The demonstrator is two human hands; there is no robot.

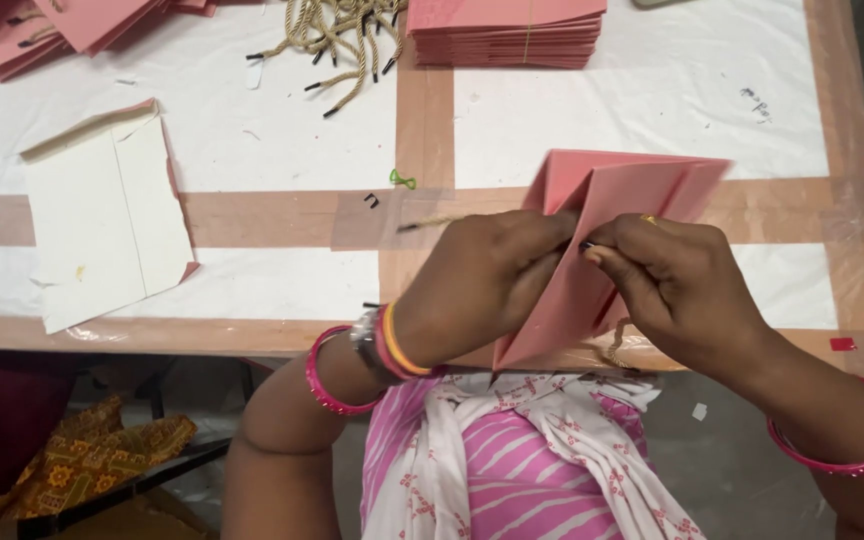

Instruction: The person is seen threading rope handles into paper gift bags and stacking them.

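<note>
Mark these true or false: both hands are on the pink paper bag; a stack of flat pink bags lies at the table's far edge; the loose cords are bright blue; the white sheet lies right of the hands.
1. Both the left hand and the right hand grip the pink paper bag. True.
2. A stack of flat pink bags lies at the far edge of the table. True.
3. The loose cords are bright blue. False: they are golden beige with black tips.
4. The white sheet lies right of the hands. False: it lies to their left.
</note>
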